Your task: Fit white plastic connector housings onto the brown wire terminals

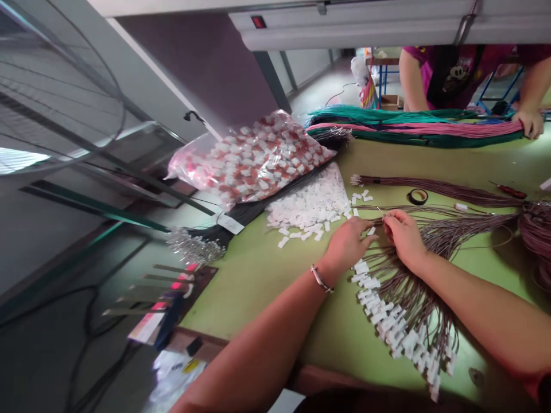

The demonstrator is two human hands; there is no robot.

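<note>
My left hand [350,242], with a bracelet at the wrist, is closed around a small white connector housing [371,231] between thumb and fingers. Just to its right, my right hand [401,234] pinches a thin brown wire [380,210] whose bare metal tip points up and left. Below both hands fans a bundle of brown wires [407,281], with white connectors [383,315] on the ends. Loose white connectors [307,201] lie heaped on and around a clear bag beyond my left hand.
A clear bag of white and orange parts [262,160] rests on the green table [241,287]. Behind lie a brown wire bundle [430,186], a tape roll [417,197] and a red screwdriver [510,190]. Across the table, a co-worker's hand [529,121] touches pink and green wires [413,129].
</note>
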